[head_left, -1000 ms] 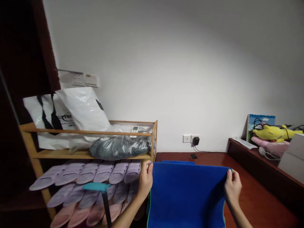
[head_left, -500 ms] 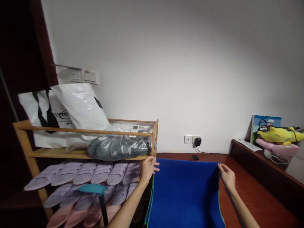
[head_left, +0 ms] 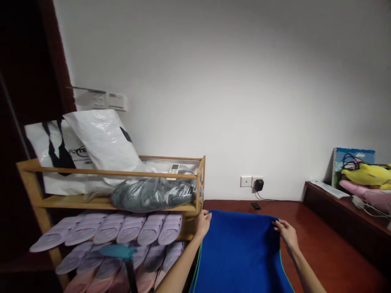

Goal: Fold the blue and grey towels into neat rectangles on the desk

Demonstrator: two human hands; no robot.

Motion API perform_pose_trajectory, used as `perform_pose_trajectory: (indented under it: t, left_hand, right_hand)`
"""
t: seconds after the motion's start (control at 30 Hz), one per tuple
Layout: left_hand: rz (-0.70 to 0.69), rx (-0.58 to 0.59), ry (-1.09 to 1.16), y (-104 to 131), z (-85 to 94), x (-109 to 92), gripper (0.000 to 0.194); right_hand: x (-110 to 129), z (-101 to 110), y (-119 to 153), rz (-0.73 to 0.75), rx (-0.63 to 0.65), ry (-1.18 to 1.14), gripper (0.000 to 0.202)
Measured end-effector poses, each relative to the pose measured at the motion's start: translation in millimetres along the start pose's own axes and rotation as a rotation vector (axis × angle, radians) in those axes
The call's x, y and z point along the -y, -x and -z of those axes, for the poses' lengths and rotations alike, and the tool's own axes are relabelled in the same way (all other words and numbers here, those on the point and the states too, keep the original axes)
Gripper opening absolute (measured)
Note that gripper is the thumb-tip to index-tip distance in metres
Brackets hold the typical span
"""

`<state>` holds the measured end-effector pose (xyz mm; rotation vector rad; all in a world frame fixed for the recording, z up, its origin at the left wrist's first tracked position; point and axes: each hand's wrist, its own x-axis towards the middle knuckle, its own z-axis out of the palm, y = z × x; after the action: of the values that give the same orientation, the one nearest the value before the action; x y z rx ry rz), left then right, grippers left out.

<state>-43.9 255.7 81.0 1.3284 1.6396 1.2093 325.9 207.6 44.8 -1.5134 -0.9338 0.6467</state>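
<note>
A blue cloth (head_left: pixel 241 252) with green edging spreads between my two hands, its near part running out of the bottom of the view. My left hand (head_left: pixel 203 224) pinches its far left corner, close to the end post of the wooden shoe rack. At the far right corner, my right hand (head_left: pixel 286 232) grips the edge between thumb and fingers. The cloth sags a little between the corners, and several green-edged layers show along its left side. Beneath it lies a reddish-brown wooden surface (head_left: pixel 317 244).
The shoe rack (head_left: pixel 122 173) on the left holds white bags (head_left: pixel 102 142), a plastic-wrapped dark bundle (head_left: pixel 152 195), a remote control (head_left: pixel 173 171) and rows of slippers (head_left: pixel 132 228). A plugged-in black adapter (head_left: pixel 259 185) is at the wall. Right, a ledge carries a yellow plush toy (head_left: pixel 366 175).
Both hands and the cloth's far edge have moved slightly lower in view. My right hand has come a little nearer my left. The view has shifted slightly.
</note>
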Motion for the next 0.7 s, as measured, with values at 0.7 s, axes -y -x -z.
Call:
perform_pose_trajectory:
  t: [0.7]
  left_hand:
    - [-0.051,0.190,-0.379,-12.3,-37.2,64.1,0.050]
  right_hand:
    - [-80.7,-60.6,2.0,0.010,0.149,0.503,0.077]
